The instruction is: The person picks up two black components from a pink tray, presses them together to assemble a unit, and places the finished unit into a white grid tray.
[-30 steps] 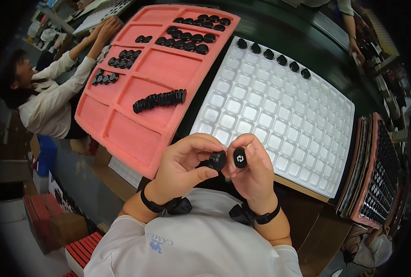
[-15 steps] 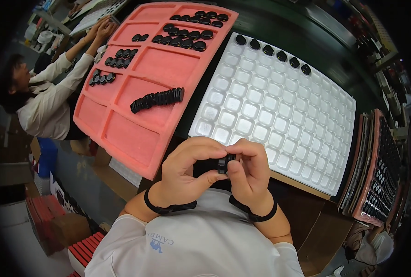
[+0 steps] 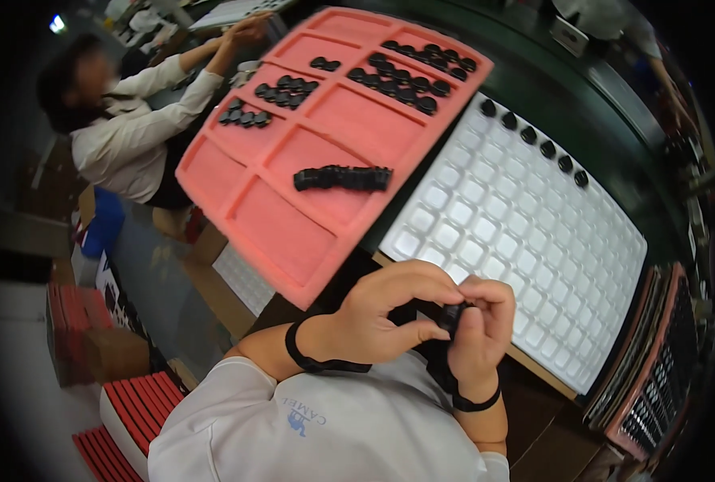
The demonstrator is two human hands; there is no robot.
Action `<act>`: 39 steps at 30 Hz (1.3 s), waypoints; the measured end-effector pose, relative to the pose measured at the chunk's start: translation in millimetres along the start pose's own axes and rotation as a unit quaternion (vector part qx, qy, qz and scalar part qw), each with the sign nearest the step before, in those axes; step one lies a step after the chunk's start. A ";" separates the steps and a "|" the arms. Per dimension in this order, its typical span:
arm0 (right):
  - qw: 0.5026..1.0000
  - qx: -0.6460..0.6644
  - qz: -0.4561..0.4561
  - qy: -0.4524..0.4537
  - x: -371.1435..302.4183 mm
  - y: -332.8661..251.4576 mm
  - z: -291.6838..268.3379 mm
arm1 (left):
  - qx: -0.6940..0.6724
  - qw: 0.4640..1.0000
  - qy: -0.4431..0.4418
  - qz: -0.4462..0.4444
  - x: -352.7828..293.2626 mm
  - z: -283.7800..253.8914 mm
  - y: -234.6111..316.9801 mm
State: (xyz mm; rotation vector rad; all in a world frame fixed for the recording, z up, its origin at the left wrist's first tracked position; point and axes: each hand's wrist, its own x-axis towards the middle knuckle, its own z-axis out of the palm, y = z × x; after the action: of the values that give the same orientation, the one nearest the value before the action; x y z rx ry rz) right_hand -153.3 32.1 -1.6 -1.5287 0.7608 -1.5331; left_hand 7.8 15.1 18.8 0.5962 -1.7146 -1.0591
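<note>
Between both hands, in front of my chest, is a small black part point(image 3: 452, 318), rounded with a ridged edge; my fingers cover much of it. My left hand point(image 3: 373, 315) pinches it between thumb and forefinger. From the other side, my right hand point(image 3: 482, 325) grips it with thumb and bent fingers. Just beyond my hands lies a white moulded tray point(image 3: 479, 210) with many square pockets. Several black parts point(image 3: 528, 135) sit along its far edge. To its left, a pink foam tray point(image 3: 367, 119) has compartments, one with a long row of black parts point(image 3: 343, 178) standing side by side.
More black parts point(image 3: 287, 91) stand in groups in the pink tray's far compartments. Stacked trays point(image 3: 646, 377) lean at the right. A person in a light shirt point(image 3: 136, 132) works at the far left, another person point(image 3: 666, 76) at the far right. Red-and-black stacks point(image 3: 144, 406) are at lower left.
The whole view has turned, so trays and hands appear farther right and lower. Both hands still hold the black part. The other person at far right has come into view.
</note>
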 end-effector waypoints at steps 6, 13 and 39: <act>0.989 0.133 0.059 0.027 -1.2 -3.6 1.5 | -0.006 0.999 0.025 0.020 -1.3 2.0 1.0; 0.986 0.157 0.041 0.042 4.1 -7.2 2.1 | 0.018 0.999 0.035 0.037 -1.3 3.0 -1.0; 0.995 0.076 0.063 -0.007 0.9 -2.1 2.2 | 0.009 0.997 0.055 0.055 -4.7 -6.2 -4.7</act>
State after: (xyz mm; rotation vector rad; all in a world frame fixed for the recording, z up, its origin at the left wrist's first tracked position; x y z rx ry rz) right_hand -151.4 32.6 0.8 -1.3525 0.7032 -1.4515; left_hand 14.9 14.1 13.2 0.5539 -1.6434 -0.9188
